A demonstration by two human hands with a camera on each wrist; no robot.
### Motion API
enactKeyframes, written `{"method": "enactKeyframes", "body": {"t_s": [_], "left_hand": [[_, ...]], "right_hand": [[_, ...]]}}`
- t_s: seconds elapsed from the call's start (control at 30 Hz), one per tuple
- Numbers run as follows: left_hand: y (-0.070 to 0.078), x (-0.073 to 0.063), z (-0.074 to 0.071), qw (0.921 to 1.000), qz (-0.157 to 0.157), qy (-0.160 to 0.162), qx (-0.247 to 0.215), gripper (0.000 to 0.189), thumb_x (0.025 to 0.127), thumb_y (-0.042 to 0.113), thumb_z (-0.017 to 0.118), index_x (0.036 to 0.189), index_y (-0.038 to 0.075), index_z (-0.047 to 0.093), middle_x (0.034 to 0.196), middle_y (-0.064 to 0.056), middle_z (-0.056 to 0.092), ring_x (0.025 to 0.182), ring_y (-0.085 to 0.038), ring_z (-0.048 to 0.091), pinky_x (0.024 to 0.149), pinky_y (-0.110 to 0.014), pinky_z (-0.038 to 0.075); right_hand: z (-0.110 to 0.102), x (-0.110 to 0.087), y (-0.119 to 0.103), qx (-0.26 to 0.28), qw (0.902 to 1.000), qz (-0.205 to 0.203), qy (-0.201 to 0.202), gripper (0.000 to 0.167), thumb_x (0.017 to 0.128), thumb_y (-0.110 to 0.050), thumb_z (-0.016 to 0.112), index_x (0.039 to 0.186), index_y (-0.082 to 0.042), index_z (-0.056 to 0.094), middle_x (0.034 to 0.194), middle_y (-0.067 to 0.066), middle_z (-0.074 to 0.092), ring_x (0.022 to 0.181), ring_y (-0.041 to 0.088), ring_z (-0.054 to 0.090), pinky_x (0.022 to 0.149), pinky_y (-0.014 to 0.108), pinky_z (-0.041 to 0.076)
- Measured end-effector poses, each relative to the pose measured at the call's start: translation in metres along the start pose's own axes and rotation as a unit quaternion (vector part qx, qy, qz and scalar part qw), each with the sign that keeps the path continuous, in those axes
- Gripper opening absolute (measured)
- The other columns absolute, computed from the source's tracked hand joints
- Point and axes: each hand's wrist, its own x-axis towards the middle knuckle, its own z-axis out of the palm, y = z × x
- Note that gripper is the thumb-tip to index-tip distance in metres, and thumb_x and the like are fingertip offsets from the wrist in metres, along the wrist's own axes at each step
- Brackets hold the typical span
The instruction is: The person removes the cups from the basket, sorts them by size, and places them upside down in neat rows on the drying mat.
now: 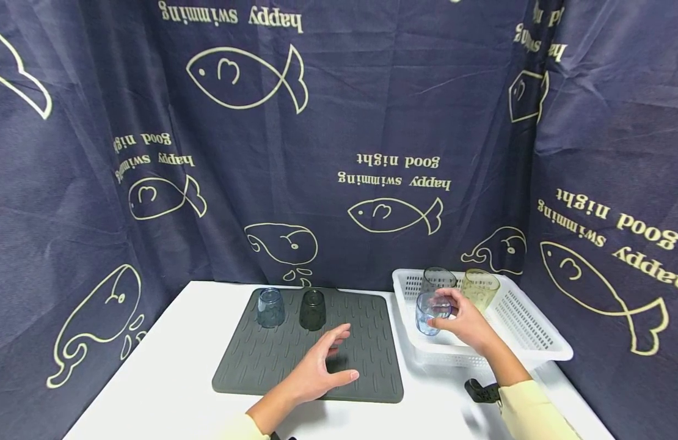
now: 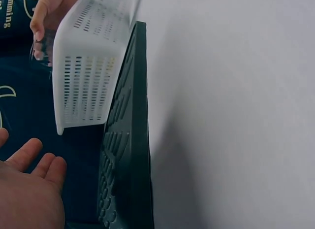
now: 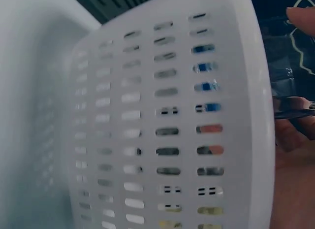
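My right hand (image 1: 464, 319) grips a light blue glass (image 1: 428, 318) by its upper part, over the left side of a white basket (image 1: 542, 354). Behind it in the basket stand a grey glass (image 1: 439, 278) and a yellow glass (image 1: 480, 290). Over the front of a dark grey drying mat (image 1: 251, 366), my left hand (image 1: 317, 370) hovers with fingers spread and nothing held. Toward the back of that mat a blue glass (image 1: 270, 308) and a dark smoky glass (image 1: 313, 311) stand upside down. In the right wrist view the basket wall (image 3: 147, 91) hides most of the work.
The mat and basket sit side by side on a white table (image 1: 168, 360). A dark blue curtain (image 1: 328, 134) with fish drawings hangs behind and at both sides. The basket's raised rim (image 2: 56, 91) stands between the right wrist and the basket's inside.
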Motion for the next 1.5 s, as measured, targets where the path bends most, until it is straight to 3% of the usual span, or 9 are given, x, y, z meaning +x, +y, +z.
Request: {"method": "enactKeyframes", "body": {"t_s": [0.27,0.4,0.67,0.87,1.23,1.5], "left_hand": [[0.002,0.001,0.0,0.9998,-0.005,0.0,-0.017,0.083,0.091,0.027,0.077,0.16,0.023,0.031,0.156,-0.003,0.044,0.145,-0.025,0.042,0.12,-0.049,0.039],[0.003,0.0,-0.001,0.9996,-0.005,0.002,-0.027,0.082,0.092,0.026,0.076,0.16,0.023,0.03,0.156,-0.004,0.044,0.144,-0.025,0.043,0.119,-0.049,0.04],[0.001,-0.001,-0.004,0.9994,-0.009,-0.001,-0.033,0.081,0.094,0.027,0.075,0.16,0.022,0.029,0.156,-0.005,0.044,0.145,-0.029,0.042,0.119,-0.051,0.039],[0.0,0.001,-0.006,0.9994,-0.009,-0.001,-0.033,0.08,0.093,0.029,0.075,0.16,0.022,0.031,0.154,-0.006,0.046,0.144,-0.031,0.044,0.118,-0.053,0.04],[0.003,0.004,-0.008,0.9998,-0.004,0.008,-0.02,0.079,0.092,0.025,0.077,0.158,0.021,0.034,0.153,-0.005,0.049,0.137,-0.027,0.049,0.117,-0.051,0.043],[0.008,0.007,-0.009,0.9996,-0.007,0.007,-0.025,0.081,0.091,0.029,0.078,0.158,0.019,0.035,0.151,-0.005,0.05,0.137,-0.028,0.05,0.117,-0.051,0.042]], "right_hand": [[0.007,-0.009,-0.009,0.022,0.9984,-0.046,0.024,0.068,0.084,-0.004,0.083,0.14,0.004,0.045,0.132,0.03,0.058,0.111,0.015,0.067,0.085,0.018,0.056],[0.01,-0.012,-0.015,0.02,0.9968,-0.07,0.033,0.068,0.083,-0.003,0.083,0.14,0.006,0.046,0.13,0.032,0.059,0.11,0.011,0.067,0.086,0.017,0.055],[0.017,-0.016,-0.018,0.023,0.9958,-0.076,0.045,0.069,0.082,-0.005,0.085,0.142,-0.002,0.052,0.132,0.026,0.064,0.109,-0.001,0.065,0.089,0.016,0.054],[0.023,-0.021,-0.022,0.039,0.9954,-0.073,0.049,0.068,0.079,-0.003,0.087,0.139,-0.001,0.056,0.131,0.025,0.065,0.109,0.0,0.067,0.083,0.021,0.059],[0.04,-0.029,-0.039,0.04,0.9964,-0.073,0.015,0.07,0.077,-0.007,0.089,0.139,-0.005,0.058,0.131,0.026,0.065,0.107,0.016,0.071,0.081,0.026,0.062],[0.056,-0.031,-0.047,0.046,0.9954,-0.083,-0.012,0.074,0.075,-0.009,0.091,0.141,-0.007,0.057,0.128,0.023,0.065,0.105,0.011,0.07,0.081,0.03,0.063]]}}
